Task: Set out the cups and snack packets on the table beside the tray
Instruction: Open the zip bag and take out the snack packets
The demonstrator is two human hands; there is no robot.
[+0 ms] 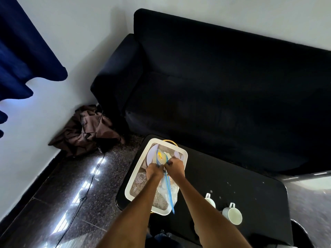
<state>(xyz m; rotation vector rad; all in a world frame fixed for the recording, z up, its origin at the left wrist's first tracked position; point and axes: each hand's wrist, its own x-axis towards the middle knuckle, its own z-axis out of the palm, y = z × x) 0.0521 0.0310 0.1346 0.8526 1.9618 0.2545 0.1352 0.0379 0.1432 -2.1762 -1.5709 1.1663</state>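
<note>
A white tray (136,176) with a woven liner sits at the left end of the black table (232,185). Over it, my left hand (153,170) and my right hand (176,167) both pinch the top of a clear snack packet (168,192) with a blue zip strip, which hangs down between my forearms. Under the hands lies a white plate (152,154) with something yellow on it. A clear glass (140,177) stands in the tray to the left of my left hand. Two white cups (232,214) (210,201) stand on the table right of the tray.
A black sofa (223,90) runs along the far side of the table. Brown cloth (87,129) is heaped on the floor in the corner, with a black cable (89,183) trailing across the glossy floor. A blue curtain (23,56) hangs at the upper left.
</note>
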